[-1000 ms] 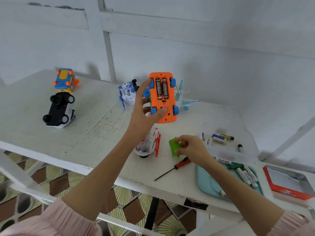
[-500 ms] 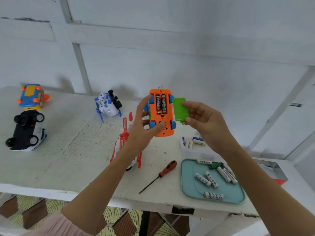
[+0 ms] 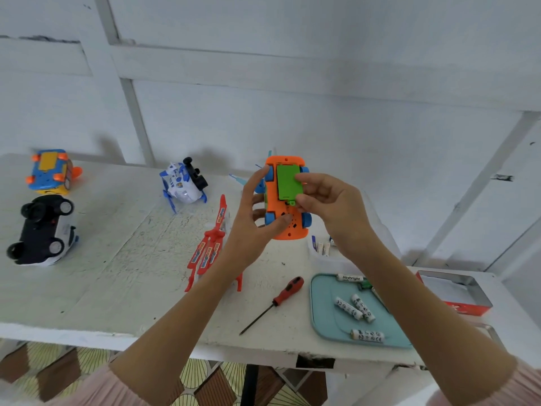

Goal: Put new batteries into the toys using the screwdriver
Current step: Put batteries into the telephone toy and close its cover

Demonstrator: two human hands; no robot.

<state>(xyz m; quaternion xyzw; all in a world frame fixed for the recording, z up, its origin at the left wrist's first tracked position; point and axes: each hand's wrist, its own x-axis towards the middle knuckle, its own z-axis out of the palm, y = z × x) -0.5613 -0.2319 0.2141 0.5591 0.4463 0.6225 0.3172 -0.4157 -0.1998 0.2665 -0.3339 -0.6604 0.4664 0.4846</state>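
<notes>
White boards fill the background, and below them I see the worn white table (image 3: 123,259) running across the whole view. On its right part lies a teal tray (image 3: 325,317) holding several loose white batteries (image 3: 348,307), and beyond the tray's far right corner sits a red-sided metal box (image 3: 456,297). At the left edge I make out a black-and-white toy car (image 3: 44,230) on its side, with a blue-and-orange toy (image 3: 51,171) just behind it. Further back, near the wall, rests a white-and-blue toy (image 3: 183,183), and a red toy helicopter (image 3: 210,247) lies partly hidden behind the left forearm.

Held up above the table in the middle is the orange toy car (image 3: 285,227), underside toward me. My left hand (image 3: 251,221) grips it from the left — thumb curled onto the lower underside, fingers wrapped round the far side. My right hand (image 3: 328,200) pinches the green battery cover (image 3: 288,183) between thumb and fingers, and the cover lies flat over the compartment; whether it is fully seated I cannot tell.

A red-handled screwdriver (image 3: 285,291) lies untouched on the table just left of the tray, tip pointing toward the near edge. A few more small batteries (image 3: 322,247) sit in a clear container behind the tray — half hidden by the right wrist.
</notes>
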